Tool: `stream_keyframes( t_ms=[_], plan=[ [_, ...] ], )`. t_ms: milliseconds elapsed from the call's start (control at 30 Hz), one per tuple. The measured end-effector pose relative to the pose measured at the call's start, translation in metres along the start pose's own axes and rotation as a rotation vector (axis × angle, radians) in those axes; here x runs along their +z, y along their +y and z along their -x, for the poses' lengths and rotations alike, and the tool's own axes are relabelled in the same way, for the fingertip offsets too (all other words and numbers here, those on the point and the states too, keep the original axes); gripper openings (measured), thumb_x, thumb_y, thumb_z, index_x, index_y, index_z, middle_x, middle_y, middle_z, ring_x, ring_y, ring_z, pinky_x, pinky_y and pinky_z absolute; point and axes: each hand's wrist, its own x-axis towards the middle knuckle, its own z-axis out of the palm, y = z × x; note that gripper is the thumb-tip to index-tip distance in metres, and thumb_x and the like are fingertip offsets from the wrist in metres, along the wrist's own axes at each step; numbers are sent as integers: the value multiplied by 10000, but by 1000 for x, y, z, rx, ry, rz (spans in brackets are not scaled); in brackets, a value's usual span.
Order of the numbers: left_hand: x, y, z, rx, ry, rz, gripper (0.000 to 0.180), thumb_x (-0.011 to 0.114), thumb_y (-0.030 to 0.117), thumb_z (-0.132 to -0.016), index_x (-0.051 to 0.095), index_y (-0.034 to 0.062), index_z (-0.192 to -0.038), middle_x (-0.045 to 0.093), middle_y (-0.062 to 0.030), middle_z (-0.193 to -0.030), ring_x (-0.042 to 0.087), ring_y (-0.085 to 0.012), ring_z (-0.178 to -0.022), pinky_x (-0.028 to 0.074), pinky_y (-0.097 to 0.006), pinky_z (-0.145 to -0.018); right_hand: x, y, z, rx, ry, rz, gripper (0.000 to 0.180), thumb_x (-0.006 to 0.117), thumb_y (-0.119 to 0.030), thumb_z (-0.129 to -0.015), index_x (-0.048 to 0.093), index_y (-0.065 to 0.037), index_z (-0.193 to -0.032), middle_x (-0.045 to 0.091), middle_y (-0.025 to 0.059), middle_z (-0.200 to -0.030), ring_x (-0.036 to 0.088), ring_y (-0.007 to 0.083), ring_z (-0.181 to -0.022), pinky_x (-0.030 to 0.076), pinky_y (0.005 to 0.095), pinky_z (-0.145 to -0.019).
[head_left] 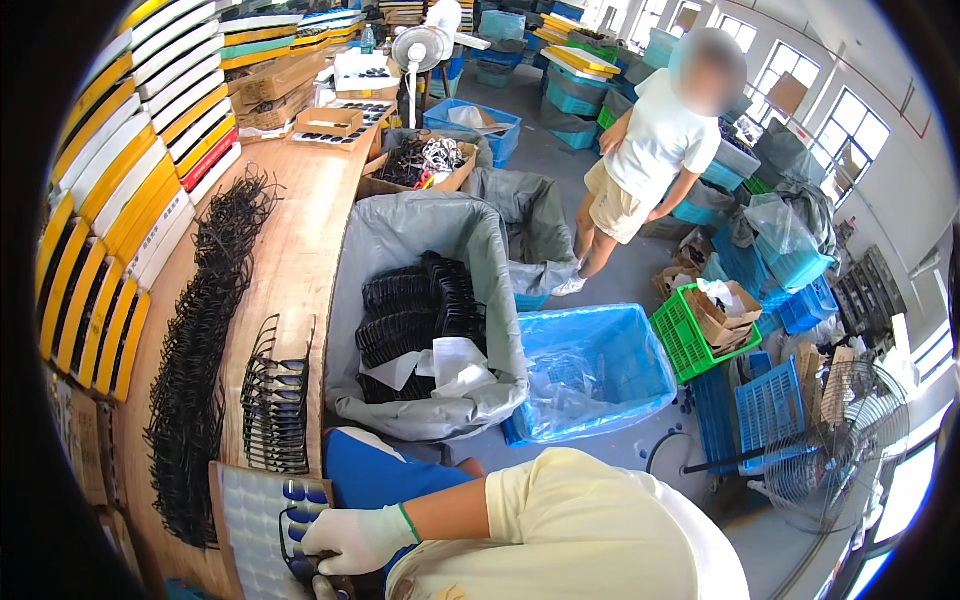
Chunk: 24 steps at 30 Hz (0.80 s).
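Note:
My right hand point(362, 540), in a white glove with a green cuff, reaches across from the cream sleeve. Its fingers are closed on a pair of sunglasses point(284, 534); a thin black part curves out beyond the fingertips. Under it lies a pale tray point(240, 515) with rounded pockets, where several dark blue lenses point(294, 491) show. At the bottom edge, just below the right hand, a bit of my left hand point(325, 587) appears, mostly cut off. Beyond the tray a row of dark-lensed sunglasses point(276, 405) rests on the wooden bench point(290, 250).
A long heap of black eyeglass frames point(205, 340) runs along the bench. Stacked yellow and white trays point(130, 190) line the left. Right of the bench stand a grey-lined bin point(430, 215) of black frames, a blue crate point(600, 365) and a standing fan point(835, 445). Another person point(650, 150) stands beyond.

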Motion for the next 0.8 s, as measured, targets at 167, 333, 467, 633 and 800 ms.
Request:
stream_keyframes(
  t_ms=[167,333,467,633,800],
  plan=[
    [2,-4,-4,142,50,-146,321,605,255,-1020,605,-30,-1166,679,-58,-819,590,-120,-619,455,-263,-514,-4,-7,-4,149,-44,-54,216,659,-167,-847,588,29,-794,601,191,-739,594,372,-716,452,438,-649],
    [6,2,1,228,67,-244,374,613,244,-1025,599,-89,-1194,706,-120,-915,653,-202,-745,534,-349,-646,8,9,-2,106,-2,-4,222,667,-178,-856,609,26,-792,615,179,-731,606,350,-709,467,418,-647],
    [18,20,8,256,95,-227,407,622,245,-1020,596,-104,-1228,710,-163,-1015,672,-240,-826,549,-373,-712,3,1,-3,164,-41,-64,217,677,-180,-862,629,25,-811,628,170,-737,610,323,-702,476,402,-652],
    [2,-2,11,181,106,-318,435,636,259,-1003,593,-98,-1247,710,-224,-1031,683,-329,-882,546,-421,-778,0,-9,-5,296,-165,-79,254,700,-203,-796,653,37,-864,668,199,-875,655,367,-865,521,420,-778],
    [-28,12,19,230,-149,-631,470,657,269,-960,578,-75,-1272,687,-285,-992,668,-447,-902,524,-493,-795,25,6,-2,-58,73,136,321,769,-212,-697,632,-18,-913,567,207,-1195,545,396,-1145,475,440,-951]
  ],
)
